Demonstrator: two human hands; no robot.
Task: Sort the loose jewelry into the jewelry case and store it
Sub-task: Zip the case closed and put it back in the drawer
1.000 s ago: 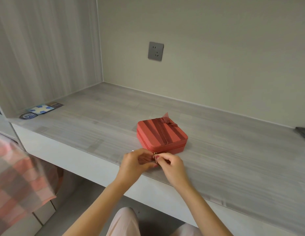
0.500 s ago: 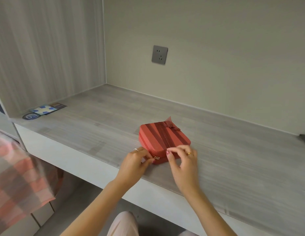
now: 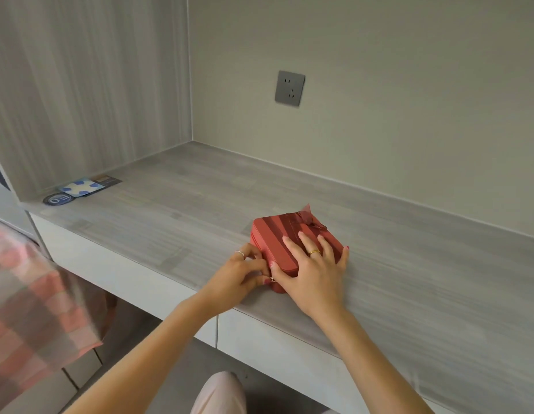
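- The right hand (image 3: 315,265) has moved since half a second ago: then it was at the near corner of the jewelry case (image 3: 292,245) with curled fingers, now it lies flat on the lid with the fingers spread and straight.
- The left hand (image 3: 239,276) stays at the near left corner of the case. Its fingers are curled, and thumb and forefinger pinch the small gold zipper pull (image 3: 272,279).
- The case is closed and stands on the grey tabletop (image 3: 409,264), close to the near edge, in about the same place as before. A bow (image 3: 309,218) sits on its far corner.
- The view is a little different from the earlier frame, so the wall socket (image 3: 289,88) appears lower and more to the right.
- The right hand covers much of the lid, and the zipper line on the near side is mostly hidden by both hands.
- The zipper pull is very small; its shape is hard to make out.
- At the far left of the tabletop lie some flat cards (image 3: 80,188); their print is not readable.
- A checked pink cloth (image 3: 30,294) at the left is blurred and cut off by the frame edge.
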